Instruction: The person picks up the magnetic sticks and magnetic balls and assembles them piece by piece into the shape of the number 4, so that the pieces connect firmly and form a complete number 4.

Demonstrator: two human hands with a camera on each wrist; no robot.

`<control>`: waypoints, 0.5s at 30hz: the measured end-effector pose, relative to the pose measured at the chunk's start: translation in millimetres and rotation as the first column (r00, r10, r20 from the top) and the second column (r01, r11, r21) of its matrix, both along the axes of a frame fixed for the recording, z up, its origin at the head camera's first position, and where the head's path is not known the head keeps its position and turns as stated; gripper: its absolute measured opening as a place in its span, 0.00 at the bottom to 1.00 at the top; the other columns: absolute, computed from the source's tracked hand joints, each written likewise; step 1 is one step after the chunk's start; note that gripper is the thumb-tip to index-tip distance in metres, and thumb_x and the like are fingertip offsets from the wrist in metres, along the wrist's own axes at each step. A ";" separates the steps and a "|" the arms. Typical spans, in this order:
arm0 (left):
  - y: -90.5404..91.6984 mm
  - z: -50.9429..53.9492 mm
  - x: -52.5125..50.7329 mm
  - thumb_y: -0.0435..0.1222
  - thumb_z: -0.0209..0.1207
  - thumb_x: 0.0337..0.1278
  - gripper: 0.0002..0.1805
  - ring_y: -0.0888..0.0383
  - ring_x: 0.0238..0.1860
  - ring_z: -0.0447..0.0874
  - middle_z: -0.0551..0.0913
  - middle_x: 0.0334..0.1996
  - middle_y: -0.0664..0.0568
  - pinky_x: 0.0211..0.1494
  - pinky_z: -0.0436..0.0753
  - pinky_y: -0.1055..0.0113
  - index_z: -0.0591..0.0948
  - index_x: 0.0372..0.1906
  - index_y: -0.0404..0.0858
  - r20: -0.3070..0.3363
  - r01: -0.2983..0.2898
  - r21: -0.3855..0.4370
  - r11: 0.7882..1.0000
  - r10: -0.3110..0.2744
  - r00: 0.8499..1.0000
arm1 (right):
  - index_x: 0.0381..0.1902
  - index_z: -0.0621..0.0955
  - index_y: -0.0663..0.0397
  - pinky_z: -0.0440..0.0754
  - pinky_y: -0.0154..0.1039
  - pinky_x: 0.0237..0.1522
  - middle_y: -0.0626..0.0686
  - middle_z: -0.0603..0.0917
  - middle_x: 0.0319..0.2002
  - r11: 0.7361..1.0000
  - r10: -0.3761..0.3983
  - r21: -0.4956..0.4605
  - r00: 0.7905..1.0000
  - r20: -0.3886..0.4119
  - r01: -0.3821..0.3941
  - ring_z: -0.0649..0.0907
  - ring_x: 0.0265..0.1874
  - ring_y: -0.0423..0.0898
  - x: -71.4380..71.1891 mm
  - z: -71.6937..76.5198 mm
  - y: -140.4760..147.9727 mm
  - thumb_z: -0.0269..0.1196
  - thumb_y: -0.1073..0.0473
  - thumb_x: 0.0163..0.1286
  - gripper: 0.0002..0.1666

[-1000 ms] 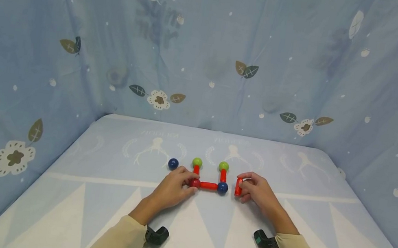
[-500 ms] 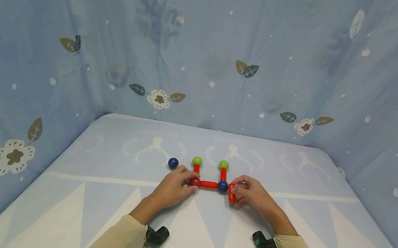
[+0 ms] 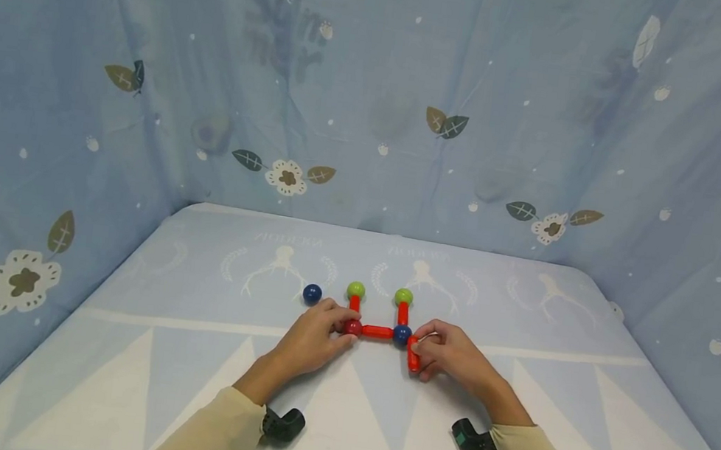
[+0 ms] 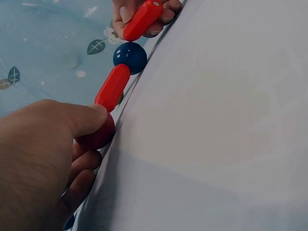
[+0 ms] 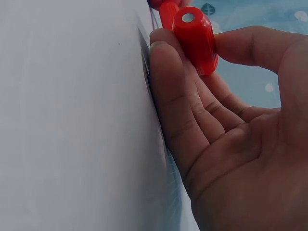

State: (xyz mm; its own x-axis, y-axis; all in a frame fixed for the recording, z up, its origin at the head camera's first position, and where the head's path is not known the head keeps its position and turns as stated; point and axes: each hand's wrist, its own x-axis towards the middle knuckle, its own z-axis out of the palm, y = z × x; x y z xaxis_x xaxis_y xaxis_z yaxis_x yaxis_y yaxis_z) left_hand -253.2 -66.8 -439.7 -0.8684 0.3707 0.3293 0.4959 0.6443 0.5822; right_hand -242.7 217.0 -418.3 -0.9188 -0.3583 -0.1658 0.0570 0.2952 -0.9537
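Observation:
On the table lies a joined shape of balls and red rods. My left hand (image 3: 313,335) pinches its red ball (image 4: 98,134), with the thumb on top. A red rod (image 3: 378,332) links this ball to a blue ball (image 3: 401,335). Two more red rods run back from them to a green ball (image 3: 356,290) at left and another green ball (image 3: 403,297) at right. Between thumb and fingers, my right hand (image 3: 457,356) holds a separate red rod (image 3: 414,357), its far end at the blue ball. Whether the two touch, I cannot tell.
A loose dark blue ball (image 3: 312,294) sits behind the left hand. The patterned cloth-covered table (image 3: 183,375) extends around the pieces. Blue leaf-print curtains (image 3: 374,108) rise at the back and both sides.
My right hand has moved left and slightly nearer me, bringing the red rod from apart to the blue ball. The left hand stays on the red ball.

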 end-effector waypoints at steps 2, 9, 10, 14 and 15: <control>-0.6 -0.6 0.6 0.37 0.71 0.55 0.20 0.60 0.36 0.73 0.75 0.36 0.57 0.39 0.76 0.67 0.86 0.54 0.44 0.002 -0.002 0.001 1.000 0.002 1.000 | 0.52 0.71 0.69 0.86 0.46 0.34 0.58 0.83 0.30 1.000 0.004 0.003 1.000 0.002 -0.004 0.84 0.25 0.53 0.4 -1.0 -1.0 0.61 0.65 0.68 0.18; -0.8 -1.0 0.6 0.37 0.71 0.56 0.19 0.60 0.36 0.73 0.76 0.37 0.57 0.40 0.76 0.66 0.86 0.55 0.44 0.002 -0.001 0.004 1.000 0.001 1.000 | 0.49 0.73 0.66 0.86 0.46 0.34 0.58 0.84 0.31 0.999 -0.011 0.051 1.000 0.002 0.011 0.84 0.24 0.54 1.3 -2.0 -3.7 0.63 0.63 0.66 0.18; -0.6 -0.6 0.5 0.37 0.71 0.56 0.19 0.60 0.37 0.73 0.76 0.37 0.57 0.40 0.76 0.66 0.86 0.55 0.43 0.001 0.001 0.007 1.000 -0.001 1.000 | 0.49 0.73 0.65 0.86 0.45 0.34 0.58 0.84 0.31 0.998 -0.014 0.062 1.000 -0.002 0.014 0.85 0.24 0.54 1.4 -1.7 -4.0 0.63 0.62 0.66 0.18; 0.1 1.5 -0.6 0.37 0.71 0.56 0.19 0.59 0.37 0.73 0.76 0.38 0.57 0.40 0.76 0.66 0.85 0.55 0.44 0.000 0.004 0.010 1.000 -0.004 1.000 | 0.49 0.74 0.64 0.86 0.45 0.35 0.57 0.85 0.31 0.995 -0.019 0.098 1.000 -0.011 0.020 0.85 0.25 0.54 1.0 -0.3 -4.9 0.64 0.61 0.66 0.17; 0.2 2.1 -1.0 0.36 0.71 0.57 0.19 0.59 0.37 0.74 0.76 0.38 0.57 0.40 0.76 0.66 0.85 0.55 0.44 -0.003 0.005 0.009 1.000 -0.005 1.000 | 0.49 0.75 0.64 0.86 0.45 0.35 0.57 0.85 0.31 0.995 -0.019 0.101 1.000 -0.014 0.020 0.85 0.25 0.53 0.8 0.3 -5.2 0.64 0.61 0.66 0.17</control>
State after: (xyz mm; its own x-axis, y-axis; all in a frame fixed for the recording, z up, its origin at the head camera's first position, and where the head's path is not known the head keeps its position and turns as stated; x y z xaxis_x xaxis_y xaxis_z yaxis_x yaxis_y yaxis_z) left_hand -254.2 -66.6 -437.7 -0.8657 0.3722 0.3349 0.5006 0.6366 0.5867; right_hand -241.9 211.8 -417.9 -0.9277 -0.3221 -0.1887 0.0519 0.3895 -0.9196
